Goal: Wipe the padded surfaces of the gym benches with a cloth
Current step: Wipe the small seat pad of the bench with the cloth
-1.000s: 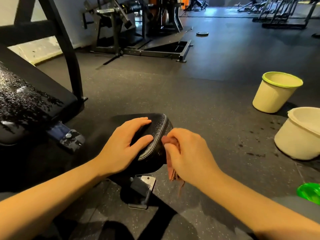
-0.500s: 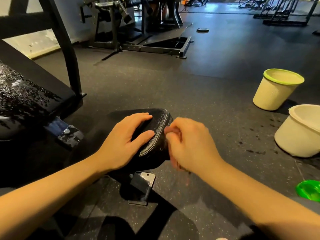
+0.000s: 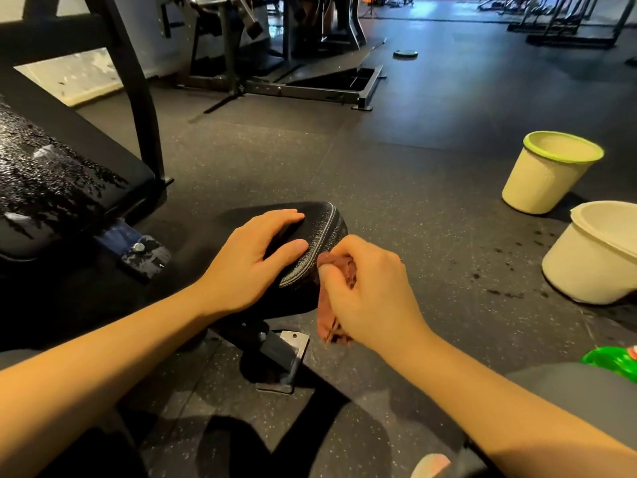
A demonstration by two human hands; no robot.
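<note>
A small black padded bench seat [image 3: 320, 225] with white stitching sits low in the middle of the view. My left hand [image 3: 255, 260] lies flat on its top, fingers spread, holding nothing. My right hand [image 3: 368, 288] is closed on a reddish-brown cloth [image 3: 327, 315] and presses it against the seat's right side edge; the cloth hangs down below the fist. To the left, a larger black padded backrest [image 3: 51, 188] slopes up, its surface covered in water drops.
Two cream buckets stand on the rubber floor at right, one with a green rim [image 3: 551, 170], one nearer [image 3: 596, 253]. A green object [image 3: 610, 362] lies at the right edge. The bench's metal bracket [image 3: 286, 357] is below the seat. Black frame posts [image 3: 138, 98] and machines [image 3: 275, 46] stand behind.
My right hand has slid the cloth down and back along the seat's right edge, so more cloth hangs below the fist. My left hand has stayed flat on the seat.
</note>
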